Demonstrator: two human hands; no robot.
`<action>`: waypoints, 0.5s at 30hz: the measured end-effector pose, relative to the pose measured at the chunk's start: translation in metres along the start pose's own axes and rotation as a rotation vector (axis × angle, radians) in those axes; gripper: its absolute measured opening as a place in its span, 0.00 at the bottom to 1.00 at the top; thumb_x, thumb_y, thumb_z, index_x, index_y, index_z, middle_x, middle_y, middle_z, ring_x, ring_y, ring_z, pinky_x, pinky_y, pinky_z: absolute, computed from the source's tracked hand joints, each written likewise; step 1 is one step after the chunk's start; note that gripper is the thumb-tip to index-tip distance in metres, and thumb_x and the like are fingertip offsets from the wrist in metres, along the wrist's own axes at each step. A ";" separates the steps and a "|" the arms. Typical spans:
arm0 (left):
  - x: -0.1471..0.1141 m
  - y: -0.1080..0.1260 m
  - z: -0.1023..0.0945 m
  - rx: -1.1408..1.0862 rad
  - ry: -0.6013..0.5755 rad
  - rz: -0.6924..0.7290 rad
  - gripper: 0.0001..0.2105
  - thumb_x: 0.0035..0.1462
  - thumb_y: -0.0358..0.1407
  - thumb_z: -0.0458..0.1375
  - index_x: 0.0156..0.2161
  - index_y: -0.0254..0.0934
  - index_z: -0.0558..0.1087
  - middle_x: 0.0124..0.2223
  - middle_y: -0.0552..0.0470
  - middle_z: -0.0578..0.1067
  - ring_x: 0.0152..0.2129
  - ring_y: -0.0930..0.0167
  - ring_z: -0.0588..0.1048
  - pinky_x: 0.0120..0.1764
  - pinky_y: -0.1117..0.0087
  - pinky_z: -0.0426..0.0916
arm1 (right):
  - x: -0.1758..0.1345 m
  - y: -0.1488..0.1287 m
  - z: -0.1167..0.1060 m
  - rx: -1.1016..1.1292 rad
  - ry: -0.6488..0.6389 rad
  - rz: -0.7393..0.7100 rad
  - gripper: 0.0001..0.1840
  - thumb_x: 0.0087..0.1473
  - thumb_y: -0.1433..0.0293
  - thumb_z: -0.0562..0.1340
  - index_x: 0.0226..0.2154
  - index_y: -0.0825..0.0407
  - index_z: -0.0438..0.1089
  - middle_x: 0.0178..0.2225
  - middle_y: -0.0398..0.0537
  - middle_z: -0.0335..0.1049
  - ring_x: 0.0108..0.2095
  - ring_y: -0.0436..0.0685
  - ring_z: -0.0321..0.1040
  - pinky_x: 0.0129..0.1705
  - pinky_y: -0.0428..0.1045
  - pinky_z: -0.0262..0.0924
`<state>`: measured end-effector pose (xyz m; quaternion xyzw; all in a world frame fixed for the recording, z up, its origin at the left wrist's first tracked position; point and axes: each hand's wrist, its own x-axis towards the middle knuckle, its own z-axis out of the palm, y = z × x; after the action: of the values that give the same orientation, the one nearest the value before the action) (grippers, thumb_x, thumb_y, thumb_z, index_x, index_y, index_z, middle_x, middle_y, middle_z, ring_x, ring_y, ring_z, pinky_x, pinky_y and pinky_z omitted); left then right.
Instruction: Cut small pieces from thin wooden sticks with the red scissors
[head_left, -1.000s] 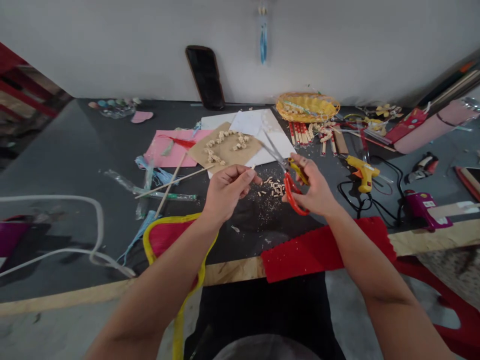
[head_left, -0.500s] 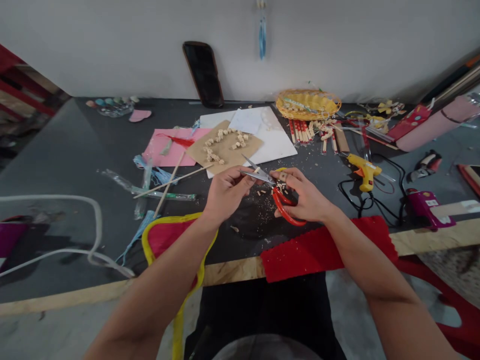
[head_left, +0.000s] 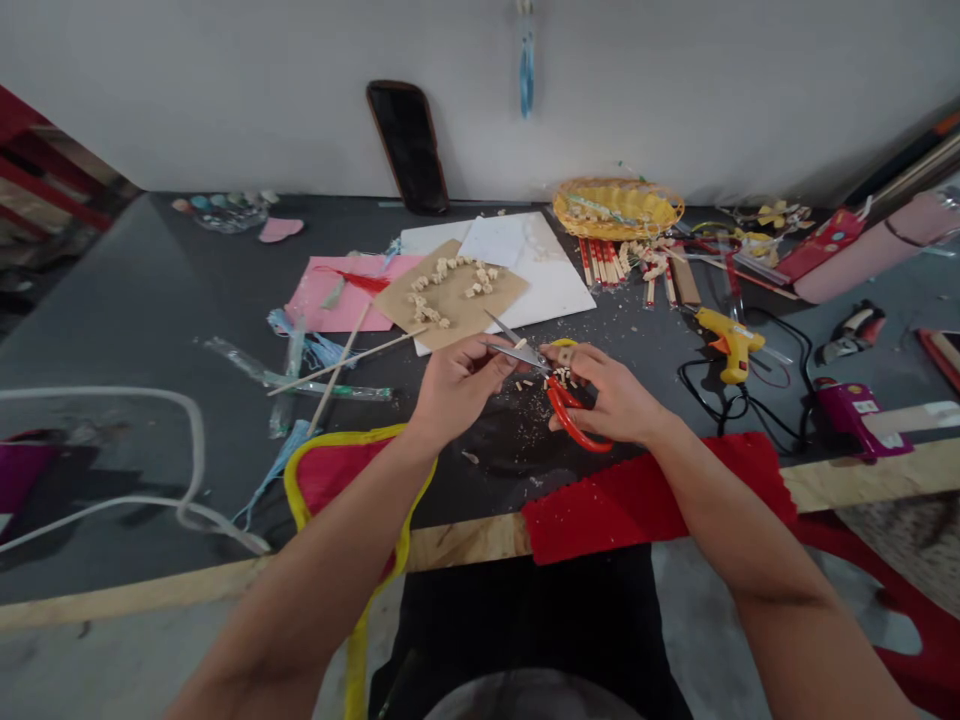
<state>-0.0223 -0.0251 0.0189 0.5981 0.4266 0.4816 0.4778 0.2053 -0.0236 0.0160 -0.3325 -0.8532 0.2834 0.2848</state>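
Note:
My right hand (head_left: 604,392) is closed around the red-handled scissors (head_left: 574,420), whose blades stand apart and point toward my left hand. My left hand (head_left: 459,385) pinches a small pale wooden piece (head_left: 520,344) whose end shows at the blades. How much of it lies inside my fingers is hidden. Below the blades, small cut bits (head_left: 525,385) and fine crumbs lie scattered on the dark table. Behind my hands, clusters of little pale wooden pieces (head_left: 444,268) sit on a brown card (head_left: 469,315).
Thin sticks (head_left: 334,365) and blue tassels (head_left: 322,350) lie to the left. A yellow glue gun (head_left: 731,345) with a black cord is at right. Toward the back are a yellow basket (head_left: 619,205), red-tipped sticks (head_left: 596,262) and a phone (head_left: 409,148). Red cloth (head_left: 611,505) hangs over the front edge.
Both hands stay nearly in place. The small wooden piece shows slightly farther right along the open blades; the view has shifted very little.

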 end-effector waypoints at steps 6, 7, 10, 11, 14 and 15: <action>0.000 0.000 0.001 -0.014 0.009 -0.004 0.09 0.56 0.40 0.61 0.32 0.36 0.78 0.28 0.51 0.78 0.17 0.79 0.63 0.20 0.77 0.56 | -0.001 0.001 0.002 -0.062 0.020 -0.002 0.40 0.51 0.55 0.67 0.63 0.47 0.58 0.57 0.55 0.66 0.56 0.64 0.63 0.57 0.61 0.61; 0.000 0.000 0.001 -0.016 0.016 -0.006 0.10 0.56 0.41 0.62 0.32 0.36 0.78 0.27 0.51 0.78 0.17 0.79 0.63 0.19 0.77 0.56 | -0.002 0.001 0.002 -0.067 0.024 0.000 0.40 0.51 0.55 0.67 0.63 0.46 0.58 0.57 0.55 0.66 0.56 0.64 0.64 0.56 0.61 0.62; 0.000 0.000 0.001 -0.024 0.039 -0.020 0.10 0.55 0.41 0.62 0.31 0.36 0.79 0.26 0.51 0.77 0.16 0.79 0.62 0.18 0.77 0.54 | -0.002 -0.001 0.003 -0.070 0.031 0.007 0.38 0.52 0.56 0.66 0.63 0.46 0.58 0.57 0.55 0.66 0.56 0.63 0.64 0.55 0.59 0.64; 0.000 0.000 0.001 -0.030 0.046 -0.026 0.10 0.55 0.41 0.63 0.31 0.35 0.79 0.26 0.51 0.77 0.16 0.79 0.62 0.18 0.76 0.53 | -0.002 -0.002 0.003 -0.066 0.031 0.010 0.38 0.52 0.56 0.66 0.63 0.46 0.58 0.56 0.55 0.66 0.55 0.63 0.65 0.54 0.59 0.64; 0.000 0.000 0.002 -0.062 0.045 -0.045 0.11 0.54 0.42 0.63 0.31 0.35 0.79 0.26 0.50 0.77 0.15 0.79 0.61 0.18 0.76 0.52 | -0.001 0.000 0.004 -0.043 0.032 0.013 0.39 0.51 0.54 0.66 0.62 0.47 0.59 0.54 0.56 0.67 0.54 0.63 0.66 0.54 0.59 0.64; 0.000 0.000 0.002 -0.077 0.040 -0.055 0.11 0.53 0.43 0.64 0.30 0.35 0.78 0.25 0.50 0.77 0.14 0.79 0.60 0.17 0.76 0.52 | 0.000 0.000 0.005 -0.036 0.031 0.009 0.40 0.50 0.53 0.67 0.62 0.48 0.59 0.53 0.56 0.68 0.53 0.63 0.66 0.53 0.59 0.64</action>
<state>-0.0198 -0.0255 0.0191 0.5575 0.4334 0.4963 0.5050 0.2027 -0.0250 0.0126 -0.3458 -0.8521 0.2643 0.2906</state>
